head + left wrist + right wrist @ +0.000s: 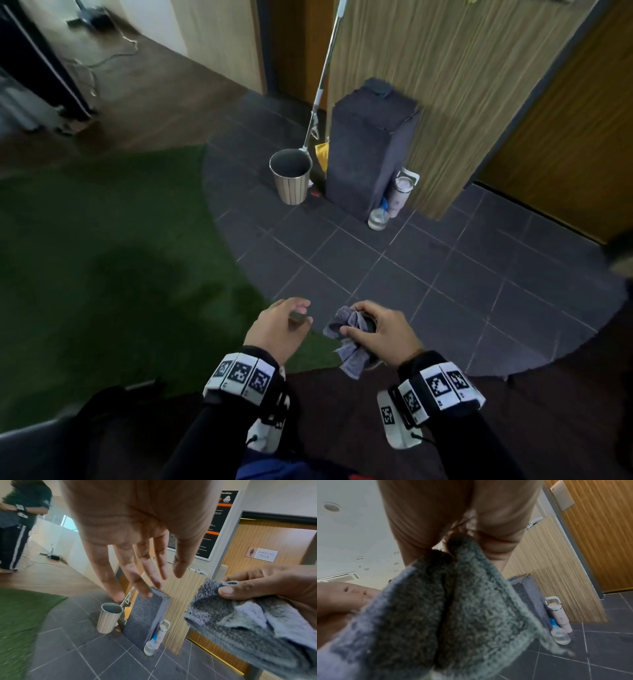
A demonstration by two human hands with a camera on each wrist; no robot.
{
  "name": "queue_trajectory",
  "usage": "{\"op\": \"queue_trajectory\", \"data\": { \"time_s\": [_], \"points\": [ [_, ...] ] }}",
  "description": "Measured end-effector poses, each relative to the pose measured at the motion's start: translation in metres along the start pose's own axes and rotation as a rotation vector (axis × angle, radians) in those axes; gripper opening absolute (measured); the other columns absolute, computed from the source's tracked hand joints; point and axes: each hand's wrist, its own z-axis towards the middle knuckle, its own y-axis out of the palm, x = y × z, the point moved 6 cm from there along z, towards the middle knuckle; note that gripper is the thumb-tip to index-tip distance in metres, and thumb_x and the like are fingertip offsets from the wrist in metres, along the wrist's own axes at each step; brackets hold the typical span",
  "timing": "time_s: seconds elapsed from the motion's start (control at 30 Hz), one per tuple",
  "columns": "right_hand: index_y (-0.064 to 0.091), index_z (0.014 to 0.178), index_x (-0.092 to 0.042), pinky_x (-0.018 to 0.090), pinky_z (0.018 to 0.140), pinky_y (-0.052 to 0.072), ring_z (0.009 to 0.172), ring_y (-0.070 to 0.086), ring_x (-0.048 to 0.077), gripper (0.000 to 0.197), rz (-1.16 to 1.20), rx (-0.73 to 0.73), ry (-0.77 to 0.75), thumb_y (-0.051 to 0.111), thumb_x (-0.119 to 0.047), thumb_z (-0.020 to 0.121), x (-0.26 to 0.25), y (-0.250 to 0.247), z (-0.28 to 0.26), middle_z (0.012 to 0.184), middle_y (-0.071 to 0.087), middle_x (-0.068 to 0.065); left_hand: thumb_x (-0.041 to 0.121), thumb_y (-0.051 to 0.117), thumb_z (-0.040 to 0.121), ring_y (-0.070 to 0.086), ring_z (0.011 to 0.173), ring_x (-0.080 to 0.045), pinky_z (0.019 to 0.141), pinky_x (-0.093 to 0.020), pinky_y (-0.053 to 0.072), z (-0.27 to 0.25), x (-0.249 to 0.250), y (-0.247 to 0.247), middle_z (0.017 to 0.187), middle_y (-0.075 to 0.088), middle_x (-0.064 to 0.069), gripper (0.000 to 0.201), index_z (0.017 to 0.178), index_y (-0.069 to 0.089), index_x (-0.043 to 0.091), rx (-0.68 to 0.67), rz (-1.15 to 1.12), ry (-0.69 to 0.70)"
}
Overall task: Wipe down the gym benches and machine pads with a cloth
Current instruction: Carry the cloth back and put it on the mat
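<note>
**A:** Where are our hands, and what do they hold?

**B:** Our right hand (pixel 380 334) is held low in front of us, its fingers and thumb curled round a bunched grey cloth (pixel 346 337). The cloth is pinched near its top, and a loose end hangs below the hand. Our left hand (pixel 279 327) floats just beside it, holding nothing. From the left wrist view its fingers (pixel 137 574) are fairly straight and slightly spread. The two hands are close but apart.

**A:** What lies under us?

**B:** We stand where green artificial turf (pixel 102 257) meets dark grey floor tiles (pixel 428 274). Both forearms wear black sleeves and white wristbands with black-and-white square markers.

**A:** And ahead of us?

**B:** A tall dark grey block (pixel 370 147) stands upright against a wood-grain partition (pixel 445 85). Left of the block is a ribbed, open-topped waste bin (pixel 291 178), with a long metal pole (pixel 323 72) leaning above it. At the block's right foot stand a clear spray bottle (pixel 378 217) with a blue top and, just behind it, a pale tumbler (pixel 402 193) with a handle.

**A:** Anything farther off?

**B:** The left wrist view shows a wooden door bearing a sign (pixel 262 554) that reads "CHANGING ROOM", a black notice board (pixel 211 531) beside it, and another person (pixel 18 524) standing at the far left on a wood floor.
</note>
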Motion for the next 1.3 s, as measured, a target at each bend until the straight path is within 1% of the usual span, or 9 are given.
{"op": "queue_trajectory", "data": {
  "time_s": [0.1,0.23,0.5,0.73,0.87,0.97,1.07,1.17,1.3],
  "points": [
    [0.064,0.098,-0.014,0.006,0.069,0.042,0.084,0.061,0.004,0.027,0.02,0.021,0.038,0.076,-0.026,0.078,-0.016,-0.002,0.056,0.09,0.068,-0.004,0.024,0.064,0.087,0.061,0.092,-0.007,0.089,-0.032,0.049,0.064,0.005,-0.027,0.101,0.062,0.014,0.025,0.111,0.064,0.027,-0.034,0.037,0.061],
    [0.064,0.097,-0.018,0.003,0.068,0.04,0.085,0.06,0.001,0.025,0.045,0.081,0.098,0.075,-0.029,0.078,-0.03,-0.014,0.121,0.09,0.067,-0.008,0.024,0.065,0.086,0.063,0.083,-0.006,0.083,-0.031,0.052,0.139,0.015,-0.059,0.097,0.061,0.016,0.023,0.109,0.065,0.027,-0.095,0.047,0.116],
    [0.063,0.094,-0.023,0.001,0.068,0.038,0.081,0.059,-0.002,0.023,0.062,0.153,0.186,0.076,-0.029,0.076,-0.022,-0.058,0.238,0.087,0.067,-0.011,0.024,0.065,0.086,0.063,0.09,-0.009,0.088,-0.035,0.05,0.283,0.045,-0.071,0.098,0.062,0.016,0.024,0.109,0.065,0.03,-0.187,0.064,0.145],
    [0.064,0.107,-0.016,-0.003,0.07,0.033,0.089,0.056,0.002,0.035,-0.015,0.202,0.2,0.075,-0.031,0.077,0.008,-0.148,0.378,0.093,0.063,-0.009,0.022,0.065,0.085,0.064,0.088,-0.008,0.085,-0.036,0.052,0.44,0.103,-0.048,0.096,0.062,0.014,0.025,0.11,0.066,0.027,-0.207,0.053,0.189],
    [0.063,0.108,-0.017,0.01,0.076,0.038,0.093,0.059,0.006,0.036,-0.048,0.233,0.169,0.074,-0.035,0.078,0.014,-0.205,0.448,0.098,0.067,-0.005,0.023,0.066,0.084,0.065,0.084,-0.008,0.083,-0.036,0.052,0.52,0.146,-0.041,0.096,0.062,0.015,0.026,0.11,0.066,0.028,-0.197,0.051,0.218],
    [0.063,0.11,-0.016,0.013,0.081,0.039,0.097,0.058,0.007,0.038,-0.052,0.256,0.176,0.073,-0.034,0.079,0.018,-0.236,0.491,0.103,0.067,-0.002,0.022,0.067,0.084,0.065,0.085,-0.008,0.083,-0.036,0.052,0.569,0.171,-0.038,0.095,0.063,0.014,0.026,0.109,0.066,0.026,-0.2,0.06,0.244],
    [0.063,0.111,-0.016,0.005,0.078,0.037,0.097,0.057,0.005,0.038,-0.04,0.26,0.189,0.074,-0.032,0.079,0.022,-0.256,0.529,0.105,0.066,-0.003,0.02,0.068,0.084,0.066,0.086,-0.009,0.084,-0.035,0.053,0.615,0.189,-0.036,0.095,0.064,0.011,0.025,0.108,0.067,0.024,-0.221,0.031,0.255],
    [0.063,0.109,-0.014,-0.001,0.071,0.035,0.095,0.058,0.007,0.034,-0.024,0.277,0.205,0.074,-0.028,0.079,0.028,-0.274,0.57,0.097,0.064,-0.005,0.018,0.068,0.084,0.066,0.085,-0.009,0.083,-0.034,0.054,0.668,0.204,-0.033,0.097,0.065,0.007,0.024,0.108,0.068,0.023,-0.246,0.022,0.26],
    [0.061,0.113,-0.013,-0.004,0.071,0.032,0.094,0.054,0.005,0.037,-0.022,0.296,0.24,0.072,-0.028,0.081,0.034,-0.298,0.629,0.1,0.062,-0.004,0.019,0.066,0.086,0.065,0.091,-0.01,0.087,-0.034,0.053,0.741,0.225,-0.028,0.096,0.062,0.011,0.026,0.112,0.066,0.021,-0.326,0.041,0.288]
  ]
}}
